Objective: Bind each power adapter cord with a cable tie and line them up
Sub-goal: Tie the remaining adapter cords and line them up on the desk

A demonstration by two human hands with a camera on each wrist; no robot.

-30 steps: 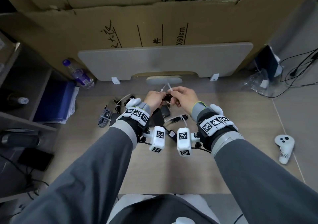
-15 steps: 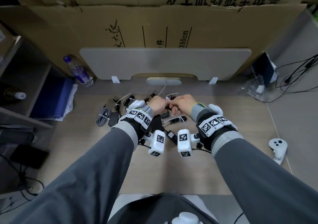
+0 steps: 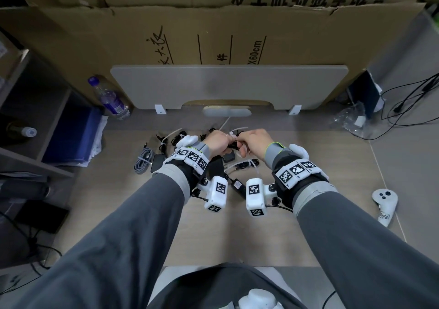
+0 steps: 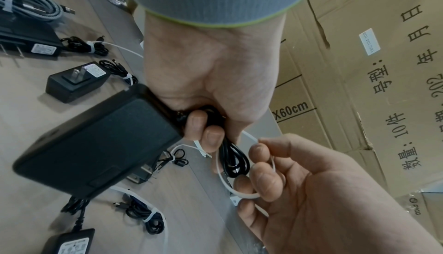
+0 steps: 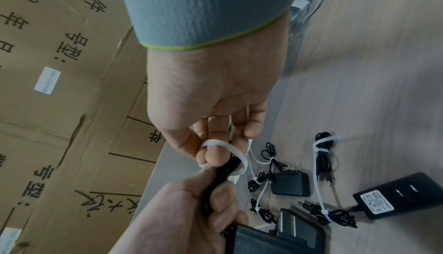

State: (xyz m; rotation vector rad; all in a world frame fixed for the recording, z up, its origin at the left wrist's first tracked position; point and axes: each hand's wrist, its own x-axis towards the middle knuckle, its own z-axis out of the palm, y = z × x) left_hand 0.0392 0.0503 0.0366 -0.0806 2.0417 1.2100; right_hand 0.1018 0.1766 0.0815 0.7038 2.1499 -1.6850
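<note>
Fingers (image 4: 201, 123) of the left hand (image 4: 210, 68) curl round a folded black cord (image 4: 233, 160), pressing the bundle against the palm; its big black adapter (image 4: 95, 142) hangs off the same grip, filling the centre-left of the left wrist view. Right hand (image 5: 206, 95): fingers (image 5: 210, 155) bent, thumb and fingertips pinching a white cable tie (image 5: 236, 155) that loops loosely round the free end of the cord. Loop not drawn tight. In the head view both hands meet just above frame centre, over the table (image 3: 297, 225), with the tie's tail poking up between them.

On the table, right wrist view, lower right:
- small black adapter (image 5: 290, 183), prongs up, cord bound with a white tie
- larger adapter with a label (image 5: 397, 197), cord tied, long tail sticking out
- a separate tied black cord bundle (image 5: 323, 155) lying near these

Left wrist view, upper left: two more adapters with tied cords, and a grey braided cable (image 4: 31, 6) bound with a white tie. Adapters lie clustered, not in a clean row.

Elsewhere, head view: plastic bottle (image 3: 109, 99) at upper left, white controller (image 3: 384, 204) at right edge of the table, cardboard boxes (image 3: 213, 35) across the top.
</note>
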